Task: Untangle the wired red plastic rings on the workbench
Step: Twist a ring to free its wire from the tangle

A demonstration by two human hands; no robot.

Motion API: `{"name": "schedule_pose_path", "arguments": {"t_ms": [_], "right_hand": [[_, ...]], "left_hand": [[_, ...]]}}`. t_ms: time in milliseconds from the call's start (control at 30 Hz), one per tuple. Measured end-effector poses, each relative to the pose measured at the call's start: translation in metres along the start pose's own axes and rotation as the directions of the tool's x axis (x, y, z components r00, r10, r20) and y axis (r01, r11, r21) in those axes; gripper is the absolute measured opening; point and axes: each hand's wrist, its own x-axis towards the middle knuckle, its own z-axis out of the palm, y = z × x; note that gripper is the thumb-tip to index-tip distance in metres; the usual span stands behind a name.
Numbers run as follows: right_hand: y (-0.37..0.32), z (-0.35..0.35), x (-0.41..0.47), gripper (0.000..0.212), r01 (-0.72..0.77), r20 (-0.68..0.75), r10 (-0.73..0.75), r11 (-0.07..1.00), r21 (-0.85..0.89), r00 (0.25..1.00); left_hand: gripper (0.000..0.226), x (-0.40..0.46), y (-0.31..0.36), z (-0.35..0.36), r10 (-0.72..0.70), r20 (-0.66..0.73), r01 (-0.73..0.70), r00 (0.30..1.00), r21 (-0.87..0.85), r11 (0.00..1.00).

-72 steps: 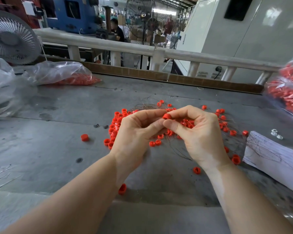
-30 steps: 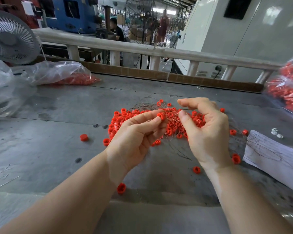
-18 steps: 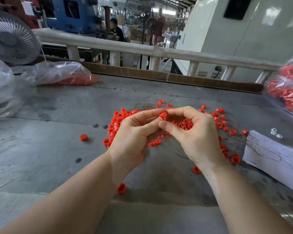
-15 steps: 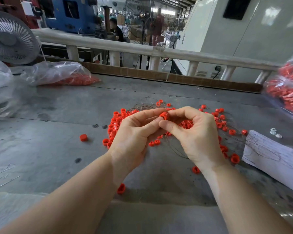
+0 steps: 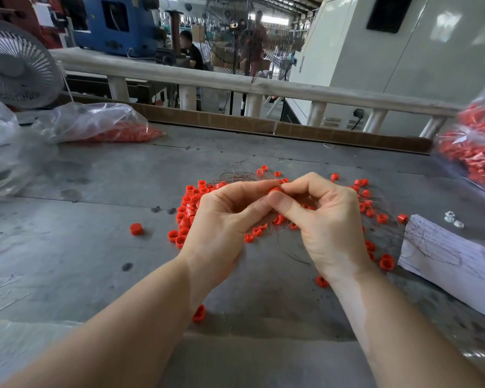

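Two hands, left [image 5: 224,219] and right [image 5: 328,219], are seen. Red rings [image 5: 188,208] are too many and too tangled to be counted. Three clear bags [image 5: 95,124], two fans [image 5: 14,65] and two white nuts [image 5: 452,219] are counted.

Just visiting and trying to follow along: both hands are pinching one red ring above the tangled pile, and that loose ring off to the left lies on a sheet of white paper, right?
Nearly. In the head view the loose ring at the left lies on the bare grey workbench; the white paper is on the right. Left hand and right hand do pinch one red ring above the tangled pile.
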Motion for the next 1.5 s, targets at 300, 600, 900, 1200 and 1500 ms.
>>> {"name": "schedule_pose_path", "arguments": {"t_ms": [300,600,900,1200,1500], "right_hand": [[0.0016,-0.0003,0.0014,0.011,-0.041,0.015,0.039,0.992,0.116,0.999],[0.0041,-0.0010,0.0026,0.008,-0.172,0.066,0.160,0.946,0.276,0.985],[0.0049,-0.0017,0.0056,0.013,-0.464,0.241,0.398,0.722,0.513,0.885],[0.0026,-0.0034,0.0078,0.013,-0.517,0.311,0.415,0.628,0.582,0.855],[0.0012,-0.0007,0.0039,0.025,-0.458,0.385,0.275,0.699,0.549,0.881]], "left_hand": [[0.018,-0.0011,0.0004,0.0004,0.062,-0.019,-0.059,0.998,0.114,0.992],[0.018,-0.0016,0.0043,0.0023,0.042,-0.011,-0.040,0.999,0.137,0.990],[0.022,0.0006,0.0067,-0.0004,0.109,-0.024,-0.095,0.994,0.335,0.938],[0.026,-0.0007,0.0063,0.0022,0.135,-0.004,-0.125,0.991,0.354,0.927],[0.024,-0.0011,0.0061,0.0028,0.062,-0.014,-0.057,0.998,0.219,0.974]]}}
